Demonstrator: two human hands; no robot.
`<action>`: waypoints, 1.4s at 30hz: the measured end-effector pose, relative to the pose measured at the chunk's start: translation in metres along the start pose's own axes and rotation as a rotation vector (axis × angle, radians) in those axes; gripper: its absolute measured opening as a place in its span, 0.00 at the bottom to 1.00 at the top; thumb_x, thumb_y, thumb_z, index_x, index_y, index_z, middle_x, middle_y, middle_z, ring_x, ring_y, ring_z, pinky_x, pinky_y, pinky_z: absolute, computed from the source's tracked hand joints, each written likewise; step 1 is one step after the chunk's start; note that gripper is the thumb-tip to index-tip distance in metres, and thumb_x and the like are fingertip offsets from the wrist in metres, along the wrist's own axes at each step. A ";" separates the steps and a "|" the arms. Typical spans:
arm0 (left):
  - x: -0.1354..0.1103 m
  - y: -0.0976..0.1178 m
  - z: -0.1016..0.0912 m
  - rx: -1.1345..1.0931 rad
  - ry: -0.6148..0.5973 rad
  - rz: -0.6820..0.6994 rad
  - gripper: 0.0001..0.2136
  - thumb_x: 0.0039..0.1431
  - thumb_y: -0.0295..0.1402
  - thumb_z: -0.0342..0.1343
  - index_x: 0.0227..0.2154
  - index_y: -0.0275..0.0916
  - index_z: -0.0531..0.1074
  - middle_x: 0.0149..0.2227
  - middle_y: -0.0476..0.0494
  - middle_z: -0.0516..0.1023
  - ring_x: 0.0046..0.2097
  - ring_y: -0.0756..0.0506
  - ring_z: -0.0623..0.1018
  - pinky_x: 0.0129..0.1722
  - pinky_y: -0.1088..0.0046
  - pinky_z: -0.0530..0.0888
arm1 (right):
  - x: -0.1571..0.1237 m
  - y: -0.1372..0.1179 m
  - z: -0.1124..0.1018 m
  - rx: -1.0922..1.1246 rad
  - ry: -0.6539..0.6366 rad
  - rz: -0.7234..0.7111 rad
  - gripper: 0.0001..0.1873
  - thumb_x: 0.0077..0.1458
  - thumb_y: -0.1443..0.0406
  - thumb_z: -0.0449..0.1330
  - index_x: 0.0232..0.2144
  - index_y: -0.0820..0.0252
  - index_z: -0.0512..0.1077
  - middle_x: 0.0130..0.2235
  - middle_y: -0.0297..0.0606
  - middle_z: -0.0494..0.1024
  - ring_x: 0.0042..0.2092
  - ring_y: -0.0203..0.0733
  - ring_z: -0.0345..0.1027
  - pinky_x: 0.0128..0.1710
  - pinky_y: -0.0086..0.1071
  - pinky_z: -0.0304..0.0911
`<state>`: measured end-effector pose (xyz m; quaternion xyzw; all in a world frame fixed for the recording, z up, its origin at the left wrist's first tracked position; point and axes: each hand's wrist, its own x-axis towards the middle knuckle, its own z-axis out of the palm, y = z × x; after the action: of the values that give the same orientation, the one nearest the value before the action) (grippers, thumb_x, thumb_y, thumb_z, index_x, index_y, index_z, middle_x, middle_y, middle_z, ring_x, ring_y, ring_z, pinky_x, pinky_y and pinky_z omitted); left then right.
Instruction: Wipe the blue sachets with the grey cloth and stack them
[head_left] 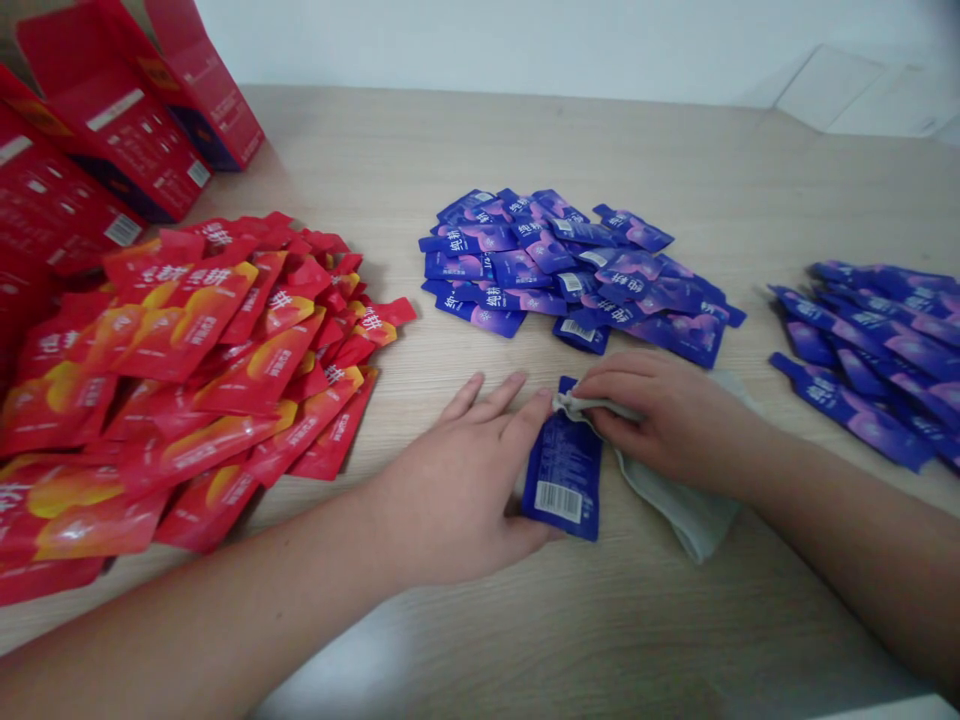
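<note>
A blue pouch (pixel 564 470) lies back side up on the wooden table (pixel 480 620), its barcode toward me. My left hand (pixel 469 475) rests flat beside it, fingers stretched out and touching its left edge. My right hand (pixel 664 415) is closed on a pale grey-green cloth (pixel 686 510) and presses a corner of it against the pouch's top. The rest of the cloth trails under that hand toward me.
A heap of red pouches (pixel 195 370) fills the left side. A pile of blue pouches (pixel 570 270) lies just beyond my hands, and another blue pile (pixel 877 350) sits at the right. Red cartons (pixel 112 130) stand at the back left.
</note>
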<state>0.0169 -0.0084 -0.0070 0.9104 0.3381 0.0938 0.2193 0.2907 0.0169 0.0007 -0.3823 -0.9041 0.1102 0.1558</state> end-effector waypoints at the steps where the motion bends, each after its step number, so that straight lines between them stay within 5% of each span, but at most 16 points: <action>1: 0.000 0.000 0.000 -0.001 0.002 0.000 0.47 0.60 0.52 0.66 0.73 0.31 0.55 0.74 0.26 0.62 0.78 0.30 0.55 0.77 0.43 0.50 | 0.000 -0.002 -0.001 0.004 0.030 -0.002 0.08 0.66 0.68 0.62 0.45 0.56 0.79 0.46 0.43 0.84 0.48 0.50 0.78 0.49 0.44 0.74; 4: 0.000 0.000 0.001 0.002 0.010 -0.004 0.45 0.62 0.52 0.65 0.73 0.32 0.56 0.74 0.27 0.64 0.78 0.30 0.55 0.77 0.43 0.49 | -0.003 -0.023 -0.007 0.155 0.023 -0.067 0.08 0.66 0.69 0.63 0.46 0.56 0.79 0.47 0.41 0.84 0.49 0.46 0.78 0.50 0.39 0.73; 10: 0.000 -0.001 0.002 0.004 -0.030 0.009 0.47 0.57 0.46 0.67 0.74 0.32 0.54 0.75 0.26 0.62 0.79 0.30 0.54 0.77 0.42 0.48 | -0.007 -0.059 -0.006 0.443 -0.274 -0.094 0.10 0.66 0.72 0.63 0.47 0.55 0.79 0.49 0.35 0.83 0.53 0.39 0.75 0.56 0.31 0.69; 18: -0.001 0.001 0.001 -0.010 -0.001 0.009 0.47 0.60 0.46 0.65 0.75 0.30 0.51 0.76 0.25 0.58 0.77 0.30 0.58 0.77 0.42 0.49 | -0.001 -0.003 0.006 0.072 -0.081 0.014 0.09 0.70 0.67 0.59 0.49 0.55 0.77 0.50 0.42 0.81 0.53 0.49 0.75 0.57 0.43 0.69; 24: -0.004 0.000 -0.005 -0.051 0.009 0.064 0.23 0.73 0.34 0.49 0.67 0.39 0.70 0.69 0.40 0.74 0.75 0.32 0.63 0.75 0.39 0.56 | 0.002 0.019 0.009 -0.029 0.070 0.239 0.07 0.69 0.61 0.60 0.44 0.56 0.76 0.44 0.42 0.81 0.46 0.50 0.76 0.48 0.43 0.72; 26: -0.004 -0.003 -0.006 -0.136 0.100 0.025 0.22 0.75 0.32 0.45 0.64 0.41 0.75 0.66 0.44 0.77 0.75 0.35 0.65 0.75 0.41 0.57 | 0.003 0.024 0.008 -0.015 0.089 0.288 0.07 0.68 0.61 0.61 0.43 0.55 0.76 0.43 0.41 0.82 0.45 0.49 0.77 0.47 0.43 0.72; 30: -0.005 -0.008 -0.008 -0.388 0.468 -0.203 0.22 0.80 0.40 0.42 0.64 0.43 0.76 0.69 0.46 0.74 0.73 0.38 0.69 0.75 0.51 0.60 | 0.001 0.035 -0.004 0.057 0.015 0.322 0.09 0.66 0.58 0.62 0.44 0.54 0.79 0.46 0.41 0.84 0.47 0.52 0.79 0.50 0.45 0.74; 34: -0.005 -0.001 -0.010 -0.386 0.682 -0.184 0.23 0.81 0.41 0.40 0.67 0.41 0.73 0.72 0.46 0.70 0.75 0.39 0.64 0.77 0.53 0.57 | -0.002 0.019 -0.015 0.387 0.026 0.313 0.31 0.59 0.48 0.70 0.61 0.49 0.76 0.64 0.43 0.78 0.65 0.60 0.71 0.67 0.55 0.65; 36: 0.000 0.008 -0.009 -0.222 0.642 -0.051 0.23 0.80 0.37 0.41 0.69 0.38 0.69 0.73 0.44 0.68 0.78 0.39 0.57 0.78 0.51 0.53 | -0.002 -0.006 -0.014 0.771 0.066 0.322 0.41 0.61 0.40 0.66 0.70 0.44 0.67 0.70 0.42 0.72 0.69 0.59 0.68 0.68 0.57 0.64; 39: 0.013 0.027 -0.002 0.070 0.427 0.137 0.26 0.77 0.36 0.45 0.72 0.33 0.63 0.71 0.38 0.70 0.79 0.36 0.51 0.78 0.47 0.44 | -0.001 -0.043 -0.005 1.266 0.097 0.416 0.40 0.64 0.35 0.57 0.72 0.39 0.63 0.66 0.41 0.76 0.67 0.57 0.71 0.63 0.57 0.70; 42: 0.031 0.042 0.012 0.244 0.306 0.229 0.39 0.74 0.46 0.53 0.75 0.23 0.51 0.76 0.26 0.57 0.80 0.31 0.45 0.78 0.45 0.41 | -0.005 -0.046 -0.005 1.180 0.343 0.576 0.33 0.64 0.40 0.61 0.67 0.37 0.68 0.59 0.37 0.81 0.62 0.55 0.74 0.60 0.53 0.74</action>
<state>0.0682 -0.0208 0.0028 0.9378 0.2708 0.2132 0.0416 0.2660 -0.0179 0.0189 -0.4711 -0.5171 0.5600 0.4440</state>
